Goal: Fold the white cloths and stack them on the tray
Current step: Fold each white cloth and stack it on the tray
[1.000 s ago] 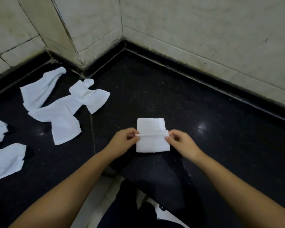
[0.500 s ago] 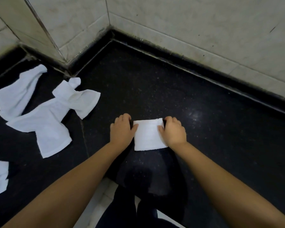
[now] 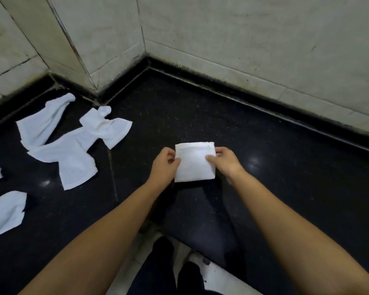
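Observation:
A small folded white cloth (image 3: 193, 165) sits at the middle of the black stone counter (image 3: 264, 167). My left hand (image 3: 165, 166) pinches its left edge and my right hand (image 3: 225, 161) pinches its right edge, thumbs on top. Several unfolded white cloths lie crumpled to the left: one long one (image 3: 43, 126) near the wall, a bigger twisted one (image 3: 77, 150) beside it, and others (image 3: 4, 211) at the left edge of the view. No tray is in view.
Pale tiled walls (image 3: 243, 39) meet in a corner behind the counter, with a jutting pillar (image 3: 68, 39) at the back left. The counter's front edge runs below my forearms, with dark trousers (image 3: 164, 269) and pale floor beneath.
The far half of the cloth was folded over and pressed flat under both hands; now both hands pinch its side edges. The camera has shifted a little.

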{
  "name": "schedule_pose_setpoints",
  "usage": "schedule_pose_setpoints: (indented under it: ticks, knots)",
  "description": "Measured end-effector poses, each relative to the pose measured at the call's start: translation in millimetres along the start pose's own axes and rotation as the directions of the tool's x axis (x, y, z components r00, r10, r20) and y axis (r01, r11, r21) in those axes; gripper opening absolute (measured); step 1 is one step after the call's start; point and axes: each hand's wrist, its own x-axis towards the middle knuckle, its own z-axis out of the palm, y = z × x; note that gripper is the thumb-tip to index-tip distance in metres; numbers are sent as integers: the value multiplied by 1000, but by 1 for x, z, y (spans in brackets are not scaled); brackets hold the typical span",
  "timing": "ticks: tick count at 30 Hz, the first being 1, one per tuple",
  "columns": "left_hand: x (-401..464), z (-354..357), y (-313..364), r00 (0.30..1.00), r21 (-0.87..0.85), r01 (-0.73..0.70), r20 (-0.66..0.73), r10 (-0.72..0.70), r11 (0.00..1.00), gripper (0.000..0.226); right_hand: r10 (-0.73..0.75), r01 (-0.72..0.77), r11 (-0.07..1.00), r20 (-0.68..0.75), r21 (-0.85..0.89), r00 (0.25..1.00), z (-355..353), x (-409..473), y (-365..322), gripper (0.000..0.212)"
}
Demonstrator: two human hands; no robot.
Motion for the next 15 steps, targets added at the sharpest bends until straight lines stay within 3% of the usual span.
schedule_pose_setpoints:
  ticks: [5,7,10,12,15]
  knots:
    - [-35,24,25,988,-220,103,134,-75,970,40,70,-76,936,31,344,997,-46,-58,14,5]
    - [-48,39,34,960,-319,171,266,-86,932,38,30,-15,916,-32,401,999,-65,-87,25,6]
    - [-77,66,47,860,-377,308,502,-86,873,27,3,68,895,-159,441,987,-96,-136,52,10]
    - [-103,90,52,783,-361,413,610,-122,836,22,25,104,873,-255,477,967,-114,-174,77,14]
    - [-153,128,57,720,-275,407,683,-121,871,10,83,137,839,-372,527,924,-137,-235,120,13]
